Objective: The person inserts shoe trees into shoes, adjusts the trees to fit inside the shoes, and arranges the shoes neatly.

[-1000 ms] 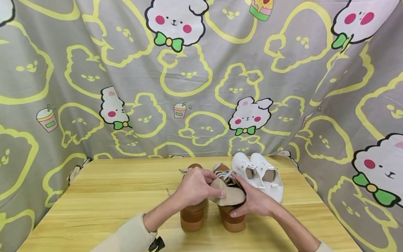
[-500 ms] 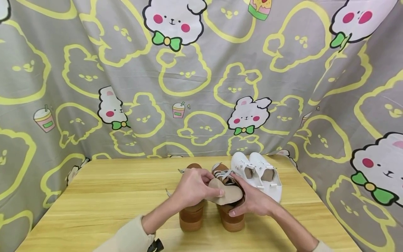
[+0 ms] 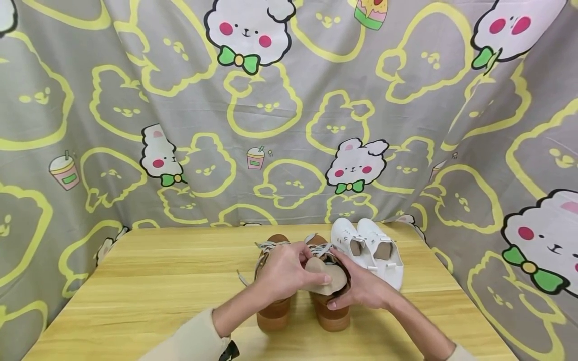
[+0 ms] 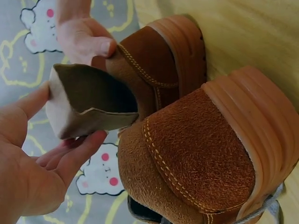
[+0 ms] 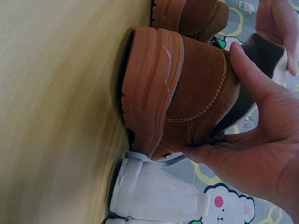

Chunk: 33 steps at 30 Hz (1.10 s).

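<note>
Two brown suede lace-up shoes stand side by side on the table, heels toward me. Between thumb and fingers, my left hand point(image 3: 285, 273) pinches a beige insole point(image 3: 335, 277) at the opening of the right brown shoe point(image 3: 333, 317). The insole point(image 4: 88, 122) is bent, and its dark underside shows in the left wrist view; its far end is hidden inside the shoe. My right hand point(image 3: 365, 287) grips that shoe's collar, thumb on the heel side, as the right wrist view also shows. The left brown shoe point(image 4: 201, 144) is partly behind my left hand in the head view.
A pair of white shoes point(image 3: 392, 273) stands just right of the brown ones, close to my right hand. The wooden table point(image 3: 171, 271) ends at a grey patterned curtain point(image 3: 289, 150). Grey laces point(image 3: 244, 278) hang loose beside the left brown shoe.
My left hand has shifted slightly right with the insole, which is now bent more and shows less of its length. My right hand and the shoes stay about where they were.
</note>
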Each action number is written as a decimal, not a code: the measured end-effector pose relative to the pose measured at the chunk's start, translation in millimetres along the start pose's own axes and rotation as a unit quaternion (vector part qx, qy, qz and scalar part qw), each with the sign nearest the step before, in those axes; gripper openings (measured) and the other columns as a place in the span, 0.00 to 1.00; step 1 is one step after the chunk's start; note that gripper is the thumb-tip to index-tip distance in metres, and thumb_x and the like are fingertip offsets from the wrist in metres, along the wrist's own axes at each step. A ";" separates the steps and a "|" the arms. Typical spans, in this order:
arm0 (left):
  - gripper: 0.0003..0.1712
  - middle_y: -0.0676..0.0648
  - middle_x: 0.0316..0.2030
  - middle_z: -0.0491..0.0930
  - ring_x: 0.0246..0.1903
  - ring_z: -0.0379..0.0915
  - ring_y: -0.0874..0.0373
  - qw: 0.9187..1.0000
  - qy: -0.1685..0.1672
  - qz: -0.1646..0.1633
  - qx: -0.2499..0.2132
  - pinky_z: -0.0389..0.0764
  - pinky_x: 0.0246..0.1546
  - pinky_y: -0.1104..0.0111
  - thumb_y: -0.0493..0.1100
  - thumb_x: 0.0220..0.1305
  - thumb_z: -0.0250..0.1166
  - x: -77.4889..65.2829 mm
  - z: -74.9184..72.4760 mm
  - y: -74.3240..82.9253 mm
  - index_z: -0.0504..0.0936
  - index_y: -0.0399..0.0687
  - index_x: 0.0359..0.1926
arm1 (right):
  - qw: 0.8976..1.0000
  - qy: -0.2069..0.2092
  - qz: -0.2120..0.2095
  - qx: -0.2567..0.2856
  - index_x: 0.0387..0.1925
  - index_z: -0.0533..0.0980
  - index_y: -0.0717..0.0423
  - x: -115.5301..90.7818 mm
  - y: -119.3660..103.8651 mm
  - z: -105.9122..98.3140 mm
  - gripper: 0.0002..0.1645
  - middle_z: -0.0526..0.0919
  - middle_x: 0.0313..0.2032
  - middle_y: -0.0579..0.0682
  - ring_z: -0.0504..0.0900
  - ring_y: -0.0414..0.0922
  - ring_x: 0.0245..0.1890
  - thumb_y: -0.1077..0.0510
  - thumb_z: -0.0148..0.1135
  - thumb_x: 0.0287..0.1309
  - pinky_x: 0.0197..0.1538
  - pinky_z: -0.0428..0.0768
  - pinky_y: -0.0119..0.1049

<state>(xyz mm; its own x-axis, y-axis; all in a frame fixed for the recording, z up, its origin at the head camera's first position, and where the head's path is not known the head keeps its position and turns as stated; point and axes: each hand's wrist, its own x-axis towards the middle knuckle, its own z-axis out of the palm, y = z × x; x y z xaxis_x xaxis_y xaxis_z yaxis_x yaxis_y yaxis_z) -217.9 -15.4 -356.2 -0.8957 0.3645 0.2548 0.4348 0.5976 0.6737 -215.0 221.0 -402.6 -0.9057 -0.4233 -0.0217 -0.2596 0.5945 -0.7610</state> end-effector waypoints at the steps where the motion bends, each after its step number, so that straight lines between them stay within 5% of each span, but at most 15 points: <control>1: 0.27 0.58 0.25 0.78 0.26 0.72 0.63 1.000 0.002 0.008 0.006 0.74 0.24 0.71 0.65 0.43 0.80 1.2 1.7 0.8 0.82 0.54 0.34 | 1.000 0.000 0.000 0.001 0.80 0.47 0.55 -0.1 0.4 -0.1 0.77 0.57 0.77 0.60 0.67 0.56 0.70 0.43 0.85 0.38 0.69 0.66 0.58; 6: 0.27 0.59 0.22 0.77 0.22 0.68 0.67 0.998 0.012 0.048 0.025 0.70 0.20 0.73 0.66 0.47 0.78 7.7 12.8 1.4 0.85 0.52 0.39 | 1.000 -0.004 0.003 0.007 0.81 0.46 0.55 -0.7 1.9 0.4 0.77 0.56 0.77 0.60 0.66 0.57 0.71 0.43 0.85 0.39 0.70 0.64 0.59; 11: 0.25 0.61 0.22 0.80 0.22 0.71 0.69 0.998 -0.002 0.060 -0.014 0.72 0.20 0.74 0.64 0.47 0.79 10.4 21.0 -0.6 0.87 0.55 0.40 | 1.000 -0.007 0.003 0.009 0.81 0.45 0.54 -1.4 2.9 0.6 0.76 0.56 0.77 0.59 0.65 0.57 0.72 0.43 0.84 0.40 0.70 0.64 0.59; 17: 0.23 0.61 0.31 0.88 0.32 0.80 0.70 0.995 -0.064 0.032 -0.071 0.80 0.32 0.73 0.60 0.49 0.80 15.3 13.3 -4.4 0.88 0.57 0.44 | 1.000 -0.007 -0.001 0.014 0.81 0.45 0.54 -1.1 2.4 -0.6 0.76 0.56 0.77 0.59 0.67 0.56 0.70 0.43 0.85 0.40 0.69 0.66 0.57; 25: 0.25 0.54 0.45 0.89 0.47 0.84 0.63 0.978 -0.179 -0.008 -0.108 0.84 0.49 0.67 0.48 0.52 0.81 23.3 -5.5 -6.9 0.87 0.50 0.51 | 1.000 -0.005 -0.016 -0.003 0.80 0.47 0.57 -0.2 2.6 -0.6 0.76 0.57 0.77 0.60 0.66 0.57 0.70 0.43 0.85 0.39 0.67 0.69 0.56; 33: 0.25 0.56 0.44 0.89 0.47 0.84 0.64 0.980 -0.165 -0.006 -0.112 0.84 0.49 0.68 0.51 0.51 0.81 26.8 -0.4 -9.5 0.88 0.52 0.50 | 1.000 0.003 -0.006 -0.008 0.80 0.48 0.54 -0.7 2.8 -0.4 0.76 0.58 0.77 0.59 0.67 0.55 0.70 0.42 0.85 0.37 0.68 0.68 0.55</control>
<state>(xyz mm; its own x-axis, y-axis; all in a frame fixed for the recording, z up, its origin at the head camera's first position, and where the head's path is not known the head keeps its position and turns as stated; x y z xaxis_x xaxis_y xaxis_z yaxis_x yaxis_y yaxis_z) -246.1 -11.7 -355.5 -0.8059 0.5911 0.0330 0.3598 0.4446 0.8203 -215.2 223.2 -404.5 -0.9042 -0.4270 -0.0094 -0.2756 0.6001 -0.7509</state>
